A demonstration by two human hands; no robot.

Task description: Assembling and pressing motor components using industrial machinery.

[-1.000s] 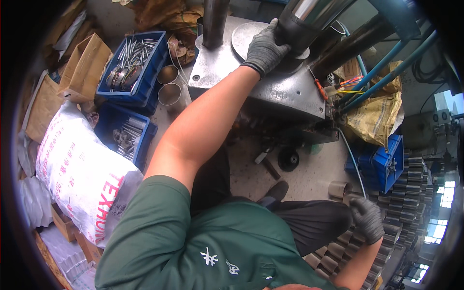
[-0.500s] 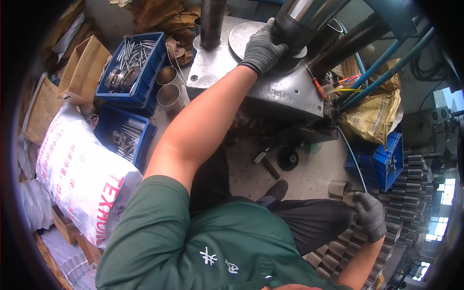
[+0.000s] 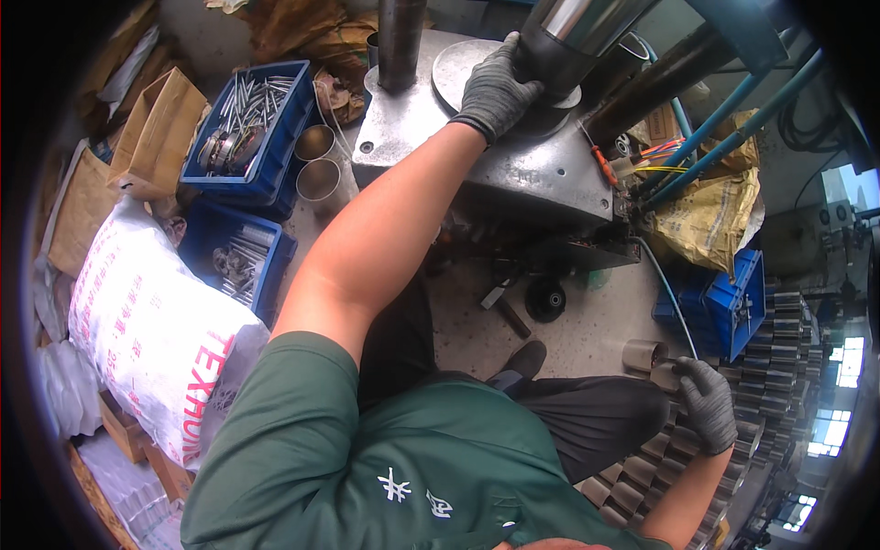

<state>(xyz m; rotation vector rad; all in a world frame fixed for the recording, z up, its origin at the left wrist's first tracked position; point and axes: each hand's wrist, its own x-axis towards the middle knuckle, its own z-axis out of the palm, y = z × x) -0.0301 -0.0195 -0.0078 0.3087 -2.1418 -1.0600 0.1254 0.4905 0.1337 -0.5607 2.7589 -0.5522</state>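
My left hand (image 3: 500, 92), in a grey knit glove, is closed against the side of a dark metal cylinder (image 3: 548, 66); its thumb and fingers press on the lower part. Below the cylinder, a round plate (image 3: 452, 73) lies on the thick steel bed (image 3: 403, 137) of a machine. Low on the right, my right hand (image 3: 708, 408), gloved the same, has its fingers curled at the end of a thin, bent metal rod (image 3: 674, 307). That rod runs up to the machine's right front corner. My palm hides its tip.
Blue bins (image 3: 261, 119) of metal pins, open metal cylinders (image 3: 321, 181) and a white sack (image 3: 165, 321) stand left. A red-handled screwdriver (image 3: 605, 170) lies by the bed's corner. A hammer (image 3: 506, 310) is on the floor. Rows of metal sleeves (image 3: 779, 344) fill the right.
My right hand has shifted very slightly up and to the right, and the rod's end with it. My left hand stays on the cylinder.
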